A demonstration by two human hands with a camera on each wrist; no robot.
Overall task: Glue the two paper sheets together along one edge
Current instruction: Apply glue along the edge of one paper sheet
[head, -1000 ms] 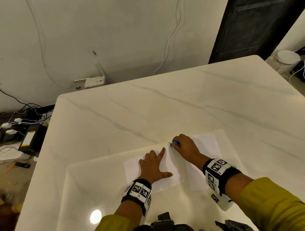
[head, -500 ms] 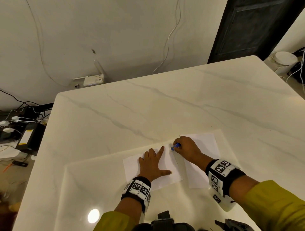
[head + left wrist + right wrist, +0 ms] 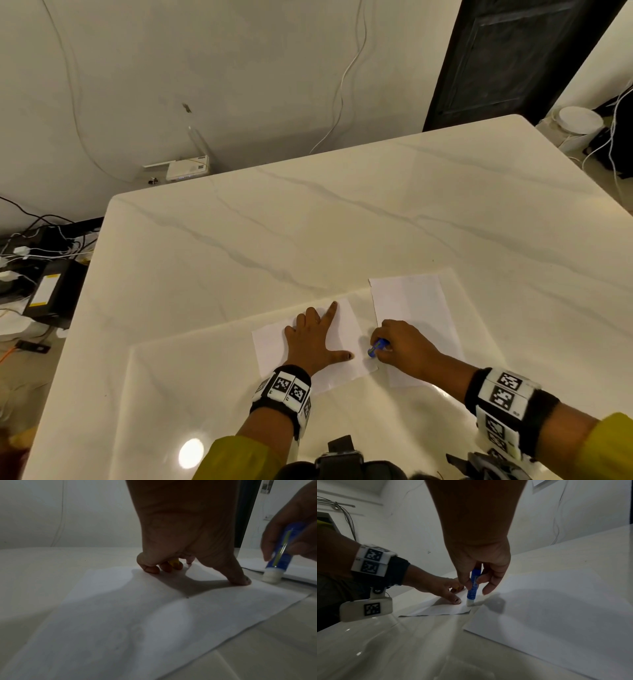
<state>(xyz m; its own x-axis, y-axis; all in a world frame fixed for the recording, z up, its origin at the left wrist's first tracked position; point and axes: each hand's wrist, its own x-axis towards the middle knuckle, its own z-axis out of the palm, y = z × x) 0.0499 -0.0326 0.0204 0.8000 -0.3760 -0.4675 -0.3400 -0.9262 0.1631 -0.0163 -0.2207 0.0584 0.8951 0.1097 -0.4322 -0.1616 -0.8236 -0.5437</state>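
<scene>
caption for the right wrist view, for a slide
Right hand presses a blue glue stick onto the left sheet's edge.

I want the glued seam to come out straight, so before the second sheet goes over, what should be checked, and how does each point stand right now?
1. Left sheet pinned flat: ok, the left hand presses on it with spread fingers.
2. Glue stick held securely: ok, the right hand pinches it.
3. Tip on the sheet's right edge: ok, it touches near the front corner.
4. Glue laid along the whole edge: cannot tell, no glue line shows.
5. Right sheet free to move: not ok, the right forearm lies across its near part.
6. Sheets still apart: ok, bare table shows between them.
</scene>
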